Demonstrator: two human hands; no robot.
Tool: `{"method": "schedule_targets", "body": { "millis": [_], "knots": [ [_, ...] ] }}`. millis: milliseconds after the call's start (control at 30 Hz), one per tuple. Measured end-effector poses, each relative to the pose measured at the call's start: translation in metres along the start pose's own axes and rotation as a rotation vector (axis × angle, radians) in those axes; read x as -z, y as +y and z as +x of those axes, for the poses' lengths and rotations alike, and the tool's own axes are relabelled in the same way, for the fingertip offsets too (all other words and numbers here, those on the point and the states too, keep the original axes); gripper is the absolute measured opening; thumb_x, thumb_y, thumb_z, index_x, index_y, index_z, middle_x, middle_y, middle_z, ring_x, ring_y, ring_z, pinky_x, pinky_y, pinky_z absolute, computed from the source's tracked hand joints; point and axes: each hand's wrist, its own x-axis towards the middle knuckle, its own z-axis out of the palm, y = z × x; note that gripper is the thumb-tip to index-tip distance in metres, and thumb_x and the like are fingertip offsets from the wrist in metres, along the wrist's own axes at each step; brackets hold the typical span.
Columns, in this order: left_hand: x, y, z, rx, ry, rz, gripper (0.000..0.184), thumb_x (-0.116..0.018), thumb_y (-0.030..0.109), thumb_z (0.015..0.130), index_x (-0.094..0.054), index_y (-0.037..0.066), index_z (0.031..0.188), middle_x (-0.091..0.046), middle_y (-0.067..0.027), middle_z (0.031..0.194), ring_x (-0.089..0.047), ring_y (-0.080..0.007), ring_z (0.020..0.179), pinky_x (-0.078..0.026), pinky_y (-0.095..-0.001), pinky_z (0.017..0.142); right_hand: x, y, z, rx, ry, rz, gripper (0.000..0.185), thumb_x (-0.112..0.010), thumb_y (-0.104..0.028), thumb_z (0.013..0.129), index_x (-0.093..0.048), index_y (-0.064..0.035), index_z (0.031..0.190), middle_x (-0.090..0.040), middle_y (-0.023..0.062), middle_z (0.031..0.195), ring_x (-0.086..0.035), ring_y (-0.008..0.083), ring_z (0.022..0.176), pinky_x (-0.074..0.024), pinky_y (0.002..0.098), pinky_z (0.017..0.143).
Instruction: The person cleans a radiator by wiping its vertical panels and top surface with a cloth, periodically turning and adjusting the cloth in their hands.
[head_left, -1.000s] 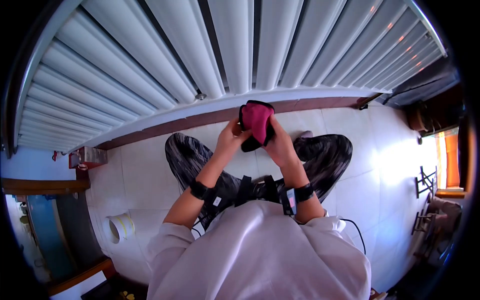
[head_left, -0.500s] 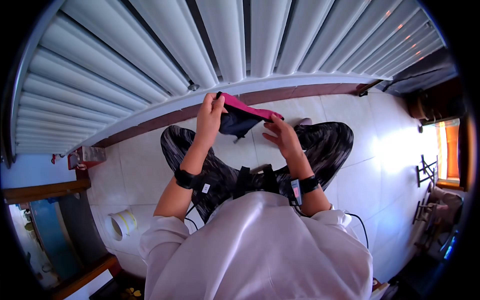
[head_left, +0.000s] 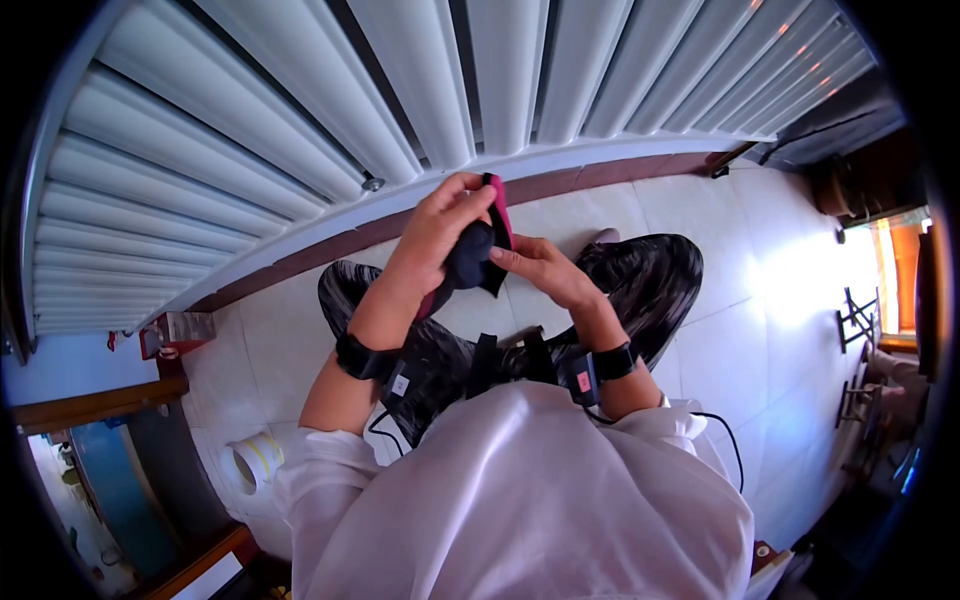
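Note:
In front of the radiator, I hold a bunched piece of dark navy and magenta cloth (head_left: 470,257) with a black edge; its exact kind I cannot make out. My left hand (head_left: 440,228) is closed around it, thumb and fingers pinching the magenta strip near the top. On the other side my right hand (head_left: 545,270) presses its thumb and fingertips on the dark part and the lower end of the strip. Some of the cloth is hidden behind my left hand and wrist.
A white ribbed radiator (head_left: 330,110) spans the far side, above the tiled floor (head_left: 745,270). My bent legs (head_left: 650,285) lie around the work. A white cylinder (head_left: 255,460) and a red box (head_left: 178,333) are at left, folding stands (head_left: 857,320) at right.
The cloth, stretched out sideways between my hands before, is now bunched and turned more upright. My right hand has come in closer to my left.

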Motion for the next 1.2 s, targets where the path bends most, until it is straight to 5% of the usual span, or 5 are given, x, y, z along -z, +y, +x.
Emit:
{"method": "schedule_targets", "body": {
  "millis": [233, 600, 700, 767, 1200],
  "knots": [
    [0.08, -0.076, 0.002, 0.38, -0.044, -0.205, 0.054, -0.05, 0.054, 0.088, -0.05, 0.013, 0.123, -0.061, -0.0009, 0.102, -0.06, -0.0132, 0.09, -0.051, -0.0323, 0.076, 0.012, 0.012, -0.002, -0.025, 0.221, 0.625, 0.024, -0.053, -0.02, 0.093, -0.059, -0.0018, 0.107, -0.065, 0.0026, 0.092, -0.062, 0.0101, 0.082, -0.0494, 0.0254, 0.073],
    [0.055, -0.107, 0.001, 0.252, 0.008, -0.009, 0.043, -0.061, 0.029, 0.088, -0.048, 0.01, 0.124, -0.06, 0.0005, 0.111, -0.052, -0.012, 0.109, -0.039, -0.0268, 0.087, 0.019, 0.007, -0.001, -0.086, 0.375, 0.784, 0.038, -0.046, -0.036, 0.093, -0.059, -0.001, 0.103, -0.065, 0.0058, 0.089, -0.061, 0.0151, 0.076, -0.0472, 0.0253, 0.066],
    [0.067, -0.124, 0.015, 0.188, 0.006, 0.043, 0.028, -0.061, 0.028, 0.088, -0.057, 0.01, 0.11, -0.062, 0.0019, 0.104, -0.055, -0.0102, 0.1, -0.041, -0.0257, 0.085, 0.034, 0.032, 0.005, -0.051, 0.154, 0.753, 0.042, -0.044, -0.034, 0.094, -0.056, 0.002, 0.111, -0.065, 0.0102, 0.104, -0.064, 0.0207, 0.09, -0.0489, 0.0329, 0.085],
    [0.079, -0.124, 0.018, 0.055, 0.202, -0.105, 0.019, -0.063, 0.027, 0.087, -0.064, 0.011, 0.097, -0.062, 0.0032, 0.096, -0.056, -0.0065, 0.088, -0.042, -0.0224, 0.079, 0.025, 0.011, -0.001, -0.037, 0.476, 0.652, 0.04, -0.048, -0.04, 0.092, -0.059, -0.0024, 0.102, -0.062, 0.0014, 0.081, -0.058, 0.0121, 0.071, -0.0444, 0.0223, 0.065],
    [0.085, -0.053, 0.002, -0.099, 0.51, 0.326, 0.017, -0.056, 0.012, 0.088, -0.059, 0.005, 0.103, -0.058, 0.0016, 0.085, -0.055, -0.0063, 0.081, -0.045, -0.0247, 0.077, 0.059, 0.043, 0.005, -0.011, 0.702, -0.102, 0.03, -0.066, -0.022, 0.084, -0.062, -0.0014, 0.105, -0.061, 0.0003, 0.079, -0.055, 0.007, 0.069, -0.045, 0.0213, 0.062]
  ]
}}
